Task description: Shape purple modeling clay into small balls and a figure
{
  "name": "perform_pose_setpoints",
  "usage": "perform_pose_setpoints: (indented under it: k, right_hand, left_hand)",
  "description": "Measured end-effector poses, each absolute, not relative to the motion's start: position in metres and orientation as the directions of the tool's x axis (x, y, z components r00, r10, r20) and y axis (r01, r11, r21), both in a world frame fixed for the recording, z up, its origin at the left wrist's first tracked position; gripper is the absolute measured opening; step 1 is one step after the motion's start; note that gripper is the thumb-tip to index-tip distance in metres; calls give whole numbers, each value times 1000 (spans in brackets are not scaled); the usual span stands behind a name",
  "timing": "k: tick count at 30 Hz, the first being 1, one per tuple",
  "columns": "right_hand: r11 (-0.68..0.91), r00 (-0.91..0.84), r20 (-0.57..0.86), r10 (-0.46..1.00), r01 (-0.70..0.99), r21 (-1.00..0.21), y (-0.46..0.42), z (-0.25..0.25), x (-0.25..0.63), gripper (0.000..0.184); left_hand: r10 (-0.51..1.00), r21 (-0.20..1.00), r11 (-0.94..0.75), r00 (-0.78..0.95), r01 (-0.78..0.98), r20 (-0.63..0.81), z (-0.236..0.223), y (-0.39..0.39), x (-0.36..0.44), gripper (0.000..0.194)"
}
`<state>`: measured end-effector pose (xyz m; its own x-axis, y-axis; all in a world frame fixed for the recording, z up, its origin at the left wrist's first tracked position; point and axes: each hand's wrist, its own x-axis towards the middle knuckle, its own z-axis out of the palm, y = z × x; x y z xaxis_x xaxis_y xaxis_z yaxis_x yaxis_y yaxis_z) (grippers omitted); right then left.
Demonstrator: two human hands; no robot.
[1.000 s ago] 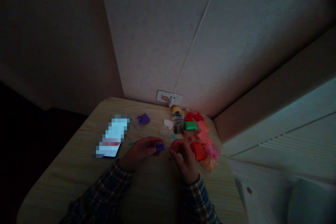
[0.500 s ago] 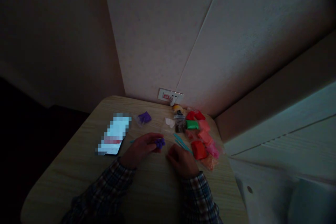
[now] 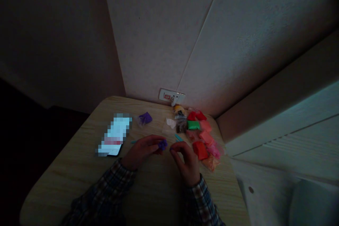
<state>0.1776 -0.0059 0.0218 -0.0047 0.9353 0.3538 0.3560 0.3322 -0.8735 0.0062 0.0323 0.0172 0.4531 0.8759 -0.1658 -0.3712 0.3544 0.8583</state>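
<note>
My left hand (image 3: pixel 141 150) is closed on a small lumpy purple clay piece (image 3: pixel 162 144), which shows at its fingertips above the table. Just to the right, my right hand (image 3: pixel 186 160) has its thumb and index finger pinched together, pointing at the purple piece with a small gap between. Whether a tiny bit sits in that pinch is too dark and small to make out. A turquoise modelling tool (image 3: pixel 179 138) lies behind the right hand, partly covered by it. Another turquoise tip (image 3: pixel 134 142) pokes out beside the left hand.
A lit phone (image 3: pixel 115 136) lies at the left. Behind the hands are a purple clay packet (image 3: pixel 145 118) and a white one (image 3: pixel 171 123). Green (image 3: pixel 193 125), red (image 3: pixel 200 150) and several pink packets crowd the right side. A wall socket (image 3: pixel 172 96) sits above the table's back edge.
My right hand has turned and risen slightly, its thumb and index finger now pinched near the purple piece. The left hand has shifted the piece slightly to the right.
</note>
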Motion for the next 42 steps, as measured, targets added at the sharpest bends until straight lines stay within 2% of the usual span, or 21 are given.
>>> perform_pose_setpoints:
  k: [8,21,28,36,42]
  right_hand:
    - [374,-8,390,921,306,-876,-11,20,174,10]
    - [423,-27,441,897,337,-841,-10,22,173,5]
    - [424,-34,444,895,368,-827,-11,26,172,5]
    - [428,-45,444,895,374,-823,-10,24,172,6]
    - [435,-30,455,890,355,-828,-9,20,173,9]
  left_hand:
    - [850,877,346,507,-333,-144,19,32,7,33]
    - [796,905,332,593,-265,-119,14,33,7,33]
    - [776,905,367,608,-213,-172,16,33,8,33]
    - [776,840,455,595,-295,-211,13,32,7,35]
    - [761,847,453,616,-278,-205,14,32,7,38]
